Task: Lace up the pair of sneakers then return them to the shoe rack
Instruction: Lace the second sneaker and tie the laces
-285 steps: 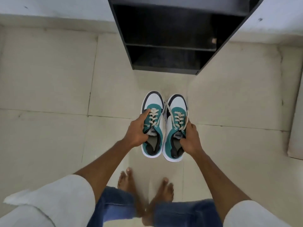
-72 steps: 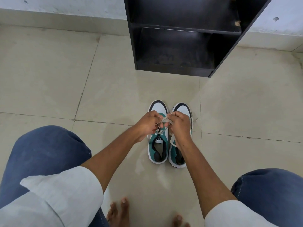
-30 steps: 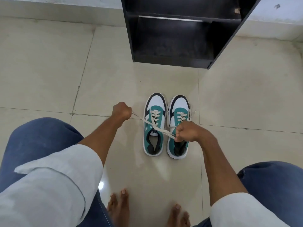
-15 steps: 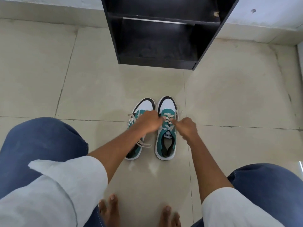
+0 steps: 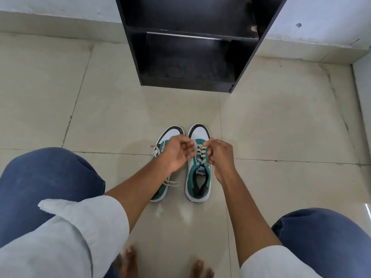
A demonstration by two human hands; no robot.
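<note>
Two teal, white and black sneakers stand side by side on the floor, toes pointing at the shoe rack [image 5: 190,57]. The left sneaker [image 5: 160,189] is half hidden under my left forearm; its cream lace ends [image 5: 170,183] lie loose over its side. On the right sneaker [image 5: 197,177] the cream lace [image 5: 199,155] crosses the eyelets. My left hand [image 5: 177,153] and my right hand [image 5: 218,155] sit on either side of that lacing, fingertips pinching the lace near the top rows.
The black shoe rack has two open shelves with nothing visible on them and stands against a white wall. Beige floor tiles surround the sneakers. My knees in blue jeans [image 5: 44,187] flank the view, and my bare feet [image 5: 130,261] are below.
Both hands have stayed at the right sneaker's lacing, spreading slightly to its two sides. A second ago they were pulling the left sneaker's lace taut; that lace now lies slack.
</note>
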